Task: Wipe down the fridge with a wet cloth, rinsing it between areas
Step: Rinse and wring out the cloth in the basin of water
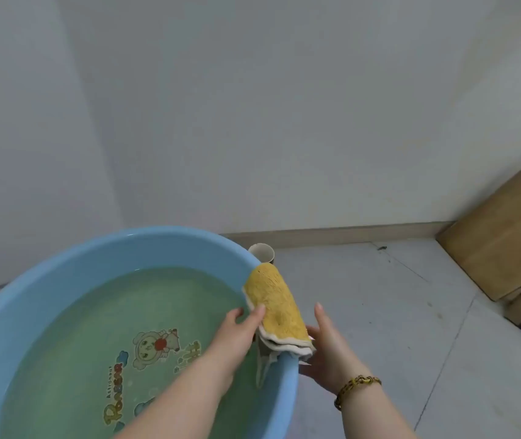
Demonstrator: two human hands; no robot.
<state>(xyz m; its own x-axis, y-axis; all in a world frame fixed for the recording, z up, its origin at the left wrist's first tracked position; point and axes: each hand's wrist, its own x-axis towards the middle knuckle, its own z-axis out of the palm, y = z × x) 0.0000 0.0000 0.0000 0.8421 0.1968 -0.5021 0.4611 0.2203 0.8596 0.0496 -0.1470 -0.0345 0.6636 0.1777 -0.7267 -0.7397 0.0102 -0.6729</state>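
A round blue plastic basin holds clear water over a cartoon print. A folded yellow cloth, nubbly with a pale hem, hangs over the basin's right rim. Above the water, the left hand lays a straight forefinger on the cloth, thumb apart. Outside the rim, the right hand is beside the cloth with its fingers straight and together. A paper cup stands behind the basin.

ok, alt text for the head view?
A yellow cloth hangs over the rim of a water-filled blue basin; the left hand touches it inside, the right hand outside. A paper cup stands behind, cardboard by the wall.
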